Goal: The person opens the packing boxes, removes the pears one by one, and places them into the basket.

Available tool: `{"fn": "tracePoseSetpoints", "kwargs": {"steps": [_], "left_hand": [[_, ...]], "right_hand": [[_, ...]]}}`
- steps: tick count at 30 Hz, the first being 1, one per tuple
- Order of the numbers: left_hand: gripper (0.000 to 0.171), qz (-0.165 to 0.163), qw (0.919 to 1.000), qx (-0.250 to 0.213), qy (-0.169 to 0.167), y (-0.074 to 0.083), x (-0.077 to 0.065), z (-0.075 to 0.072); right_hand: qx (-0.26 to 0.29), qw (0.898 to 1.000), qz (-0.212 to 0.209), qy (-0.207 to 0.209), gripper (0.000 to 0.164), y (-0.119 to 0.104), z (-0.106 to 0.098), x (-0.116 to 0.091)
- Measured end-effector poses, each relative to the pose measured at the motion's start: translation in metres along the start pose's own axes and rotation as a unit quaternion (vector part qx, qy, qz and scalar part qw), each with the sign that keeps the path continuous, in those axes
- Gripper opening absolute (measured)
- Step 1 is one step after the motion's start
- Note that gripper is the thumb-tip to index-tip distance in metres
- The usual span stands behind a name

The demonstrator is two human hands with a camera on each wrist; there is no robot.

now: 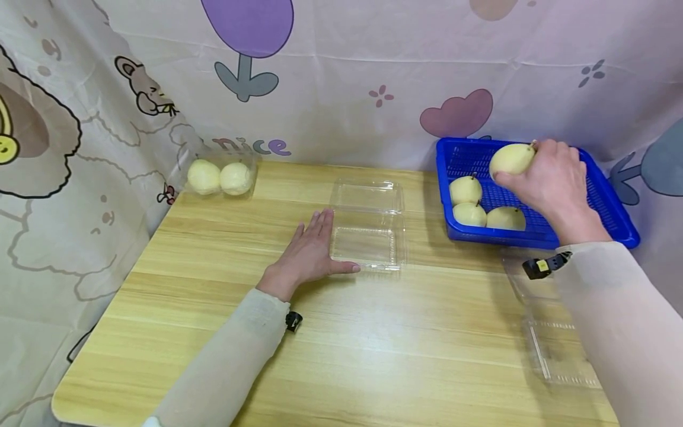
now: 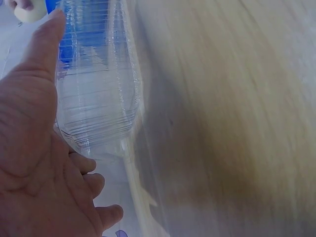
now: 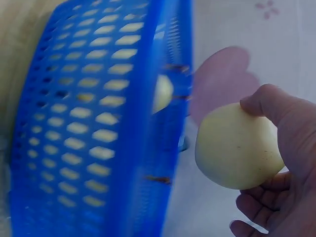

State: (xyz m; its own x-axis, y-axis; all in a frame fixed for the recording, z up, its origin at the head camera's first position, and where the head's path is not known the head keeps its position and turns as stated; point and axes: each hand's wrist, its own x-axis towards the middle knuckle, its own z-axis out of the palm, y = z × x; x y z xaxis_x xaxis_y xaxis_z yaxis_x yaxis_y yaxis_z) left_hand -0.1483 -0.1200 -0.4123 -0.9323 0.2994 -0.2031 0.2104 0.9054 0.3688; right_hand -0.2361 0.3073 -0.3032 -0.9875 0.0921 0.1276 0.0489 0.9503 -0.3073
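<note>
A wood-grain table [image 1: 416, 344] spreads beneath both forearms, and on its far side, under the right hand [image 1: 560, 178], sits a blue perforated plastic basket [image 1: 501, 238]. An open clear clamshell container [image 1: 368, 243] lies just right of the left hand [image 1: 309, 255], its hinged lid half folded out away from the person; another clear container [image 1: 555, 350] is partly hidden below the right forearm. Beyond the left hand and farther left, a third clear container [image 1: 253, 159] holds two pears [image 1: 203, 177]. The left hand is spread wide, fingers straight and thumb stretched along the open container's near edge, seemingly steadying it. The right hand grips one pale yellow pear [image 1: 512, 161] between thumb and fingers, above the basket, while three more pears [image 1: 465, 191] sit in the basket to that hand's left. The step in hand looks to be lifting this pear out; the next move seems to call for a secure grip, enough height to pass the basket's rim, and a still left hand at the light container.
</note>
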Motion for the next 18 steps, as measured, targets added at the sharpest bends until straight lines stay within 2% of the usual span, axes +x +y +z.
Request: {"fn": "tracePoseSetpoints", "kwargs": {"steps": [8, 13, 18], "left_hand": [[0.14, -0.002, 0.9999, -0.011, -0.003, 0.0, 0.0, 0.0], [0.141, 0.0, 0.9999, -0.012, 0.0, 0.0, 0.0, 0.001], [0.142, 0.002, 1.0, -0.008, 0.002, -0.001, 0.001, 0.001]], "right_hand": [[-0.02, 0.997, 0.046, -0.065, 0.109, 0.02, 0.025, 0.014], [-0.025, 0.991, 0.08, -0.108, 0.122, 0.025, 0.036, 0.018], [-0.027, 0.987, 0.09, -0.132, 0.125, 0.027, 0.044, 0.02]]}}
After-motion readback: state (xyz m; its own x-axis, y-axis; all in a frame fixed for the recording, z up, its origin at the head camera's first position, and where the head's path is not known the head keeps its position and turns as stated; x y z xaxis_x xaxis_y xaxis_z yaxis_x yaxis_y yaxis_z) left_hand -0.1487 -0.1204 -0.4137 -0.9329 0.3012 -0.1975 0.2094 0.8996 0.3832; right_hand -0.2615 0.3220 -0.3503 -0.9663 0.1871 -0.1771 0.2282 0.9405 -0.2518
